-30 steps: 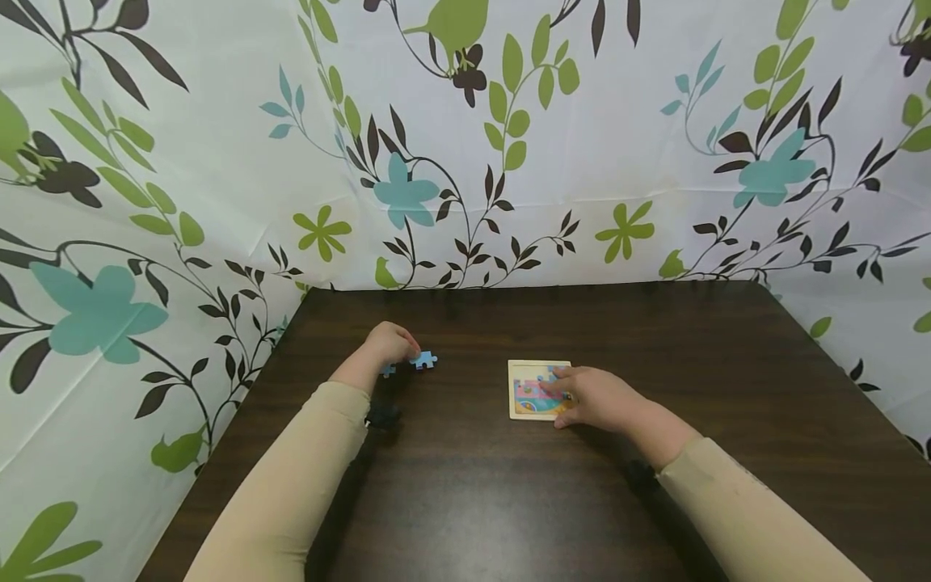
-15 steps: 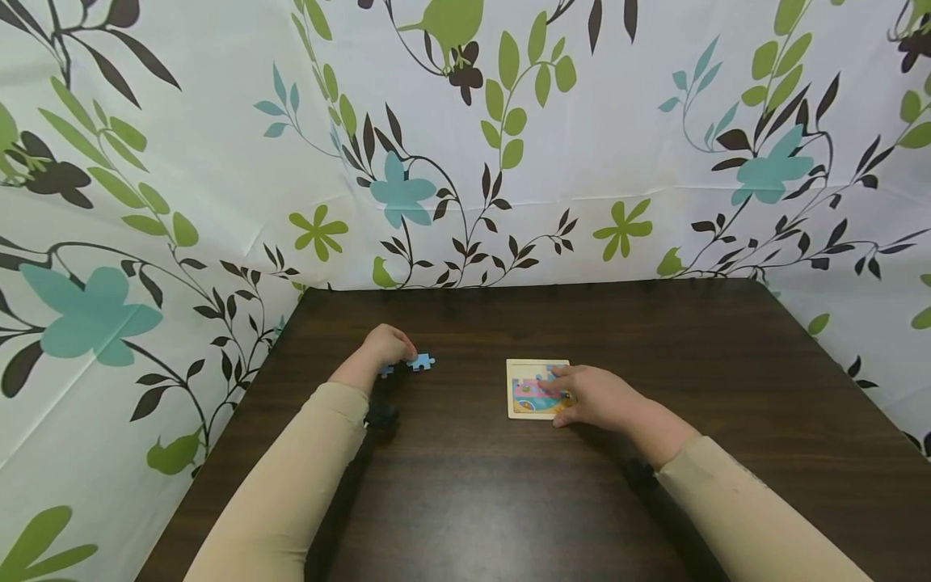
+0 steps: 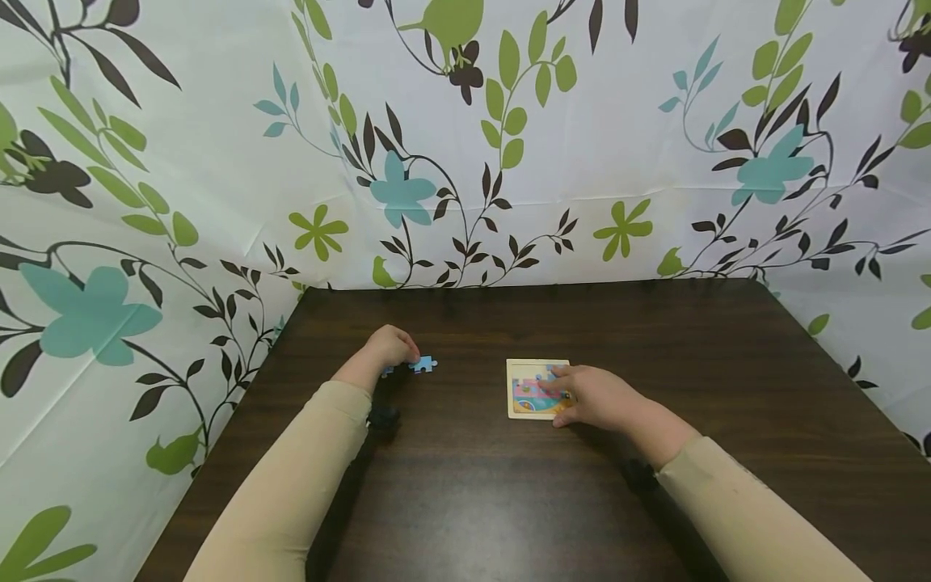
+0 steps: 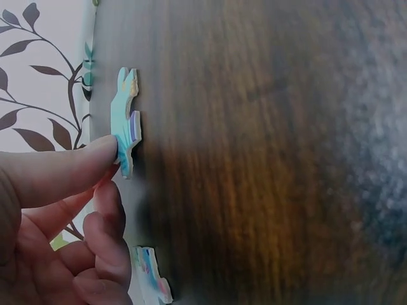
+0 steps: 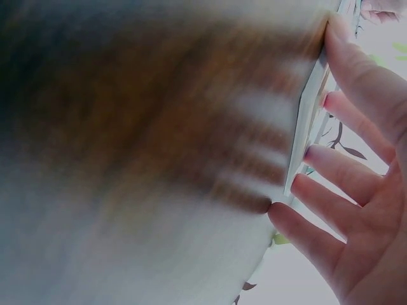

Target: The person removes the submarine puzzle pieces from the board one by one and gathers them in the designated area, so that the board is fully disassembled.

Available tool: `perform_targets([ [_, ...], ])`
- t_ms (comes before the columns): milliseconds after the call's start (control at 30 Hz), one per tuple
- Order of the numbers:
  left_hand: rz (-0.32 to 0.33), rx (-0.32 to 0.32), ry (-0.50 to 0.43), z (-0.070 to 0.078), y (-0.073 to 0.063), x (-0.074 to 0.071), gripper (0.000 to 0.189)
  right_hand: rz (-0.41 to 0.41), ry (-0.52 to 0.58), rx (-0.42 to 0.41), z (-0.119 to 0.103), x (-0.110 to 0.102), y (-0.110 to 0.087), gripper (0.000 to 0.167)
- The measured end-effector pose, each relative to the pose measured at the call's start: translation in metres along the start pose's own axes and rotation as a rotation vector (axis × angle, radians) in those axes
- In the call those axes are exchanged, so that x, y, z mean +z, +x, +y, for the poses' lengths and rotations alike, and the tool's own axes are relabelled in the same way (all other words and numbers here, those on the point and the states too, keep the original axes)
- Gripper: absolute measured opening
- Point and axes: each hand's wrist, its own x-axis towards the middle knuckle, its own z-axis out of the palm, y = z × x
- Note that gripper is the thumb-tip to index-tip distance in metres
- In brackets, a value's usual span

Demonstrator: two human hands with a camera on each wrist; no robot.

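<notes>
Between thumb and fingers my left hand (image 3: 389,347) pinches a light blue puzzle piece (image 4: 124,124), at the left of the table. Close by, partly hidden under that hand in the head view, lies a second puzzle piece (image 4: 151,276). My right hand (image 3: 600,398) rests on the right side of a small wooden puzzle tray (image 3: 511,390), its fingers spread and fairly straight. In the right wrist view the thumb and fingertips touch the tray's edge (image 5: 305,121). Inside the tray, pink, teal and orange pieces form part of a picture; the hand covers its right side.
Both hands work over a dark wooden table (image 3: 465,485). Behind and to the sides hangs a white cloth (image 3: 465,234) printed with green, teal and brown leaves and flowers. A dark wrist camera (image 3: 383,417) sits under the left wrist.
The head view has shifted slightly. The left hand with its puzzle piece has moved very little; the right hand stays on the tray.
</notes>
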Motion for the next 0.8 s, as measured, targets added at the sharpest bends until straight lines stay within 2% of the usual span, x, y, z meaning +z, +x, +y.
perform_targets([
  [233, 0.009, 0.001, 0.010, 0.002, 0.000, 0.000, 0.005, -0.008, 0.008, 0.008, 0.000, 0.000, -0.001, 0.066],
  [567, 0.056, -0.012, 0.047, 0.010, -0.005, 0.000, 0.005, 0.004, 0.011, 0.008, -0.001, -0.001, -0.002, 0.067],
  [800, 0.074, 0.042, 0.021, 0.026, -0.005, 0.004, 0.007, 0.007, 0.014, 0.015, -0.001, 0.000, -0.002, 0.067],
])
